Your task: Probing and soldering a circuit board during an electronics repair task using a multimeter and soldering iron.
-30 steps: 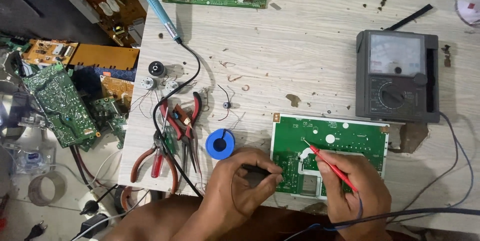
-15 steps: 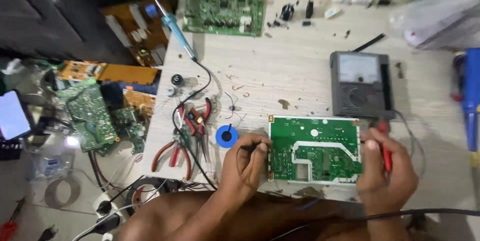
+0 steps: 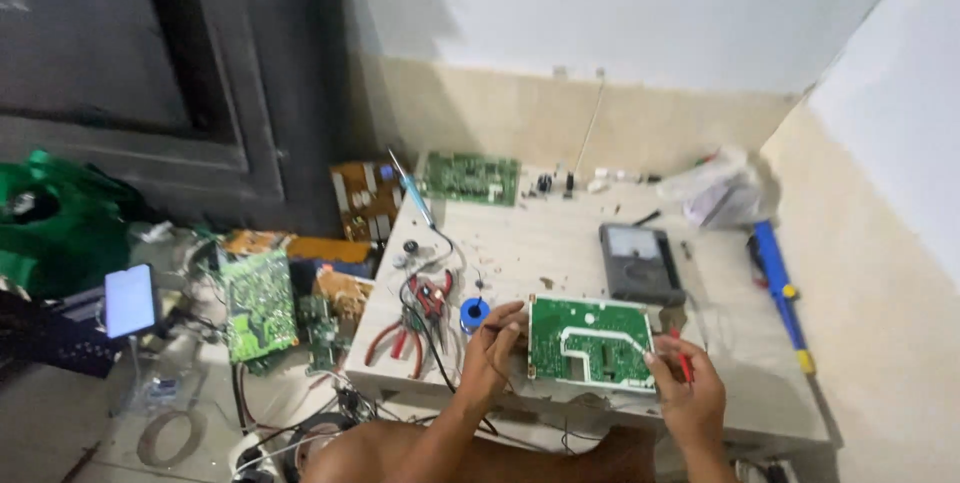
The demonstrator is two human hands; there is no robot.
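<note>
Green circuit board (image 3: 590, 341) sits near table (image 3: 560, 243) front edge, white trace pattern up, w/ free room behind it toward the grey meter (image 3: 640, 263). Left hand (image 3: 493, 348) pinches board's left edge; right hand (image 3: 685, 383) at its right edge, closed on a red probe (image 3: 683, 361). Hands apart. 1 board in hand, 1 more green board (image 3: 470, 178) at far edge; 1 blue solder spool (image 3: 474, 315); red pliers (image 3: 405, 338) left, can't count exactly.

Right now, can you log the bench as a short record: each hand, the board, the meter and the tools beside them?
left hand: at the left edge of the green rectangular circuit board, thin dark lead between the fingers
right hand: at the board's right edge, holding a slim red probe
meter: grey box-shaped analogue multimeter, behind the board
tools: small blue solder spool and red-handled pliers, left of the board
surface: pale wooden table
</note>
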